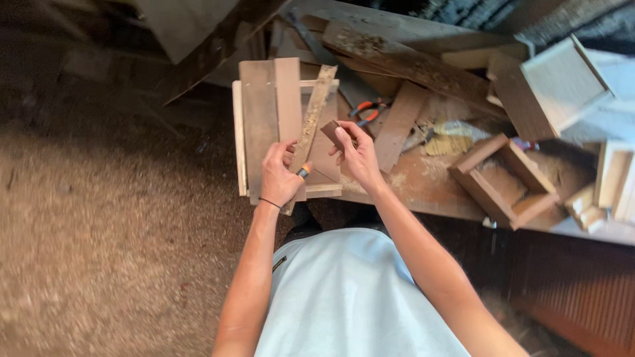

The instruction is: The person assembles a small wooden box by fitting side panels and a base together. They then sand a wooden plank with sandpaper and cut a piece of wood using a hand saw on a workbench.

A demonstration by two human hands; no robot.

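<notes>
Left hand [279, 177]: forearm extended, fingers closed around long rough wood strip [311, 125], which points to 12 o'clock.
Right hand [357, 153]: pinching small brown wood block [333, 132], at 3 o'clock of the strip.
Surface [423, 182]: orange-handled pliers [367, 111] at 1 o'clock of hands; open wooden box [506, 182] at 3 o'clock.

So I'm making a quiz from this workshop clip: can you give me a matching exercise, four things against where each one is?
Things:
1. long rough wooden strip
2. small brown wood piece
3. orange-handled pliers
4. open wooden box

Places:
A. on the bench, right of both hands
B. in the right hand
C. in the left hand
D. on the bench just beyond the right hand

Pairs: 1-C, 2-B, 3-D, 4-A
</notes>
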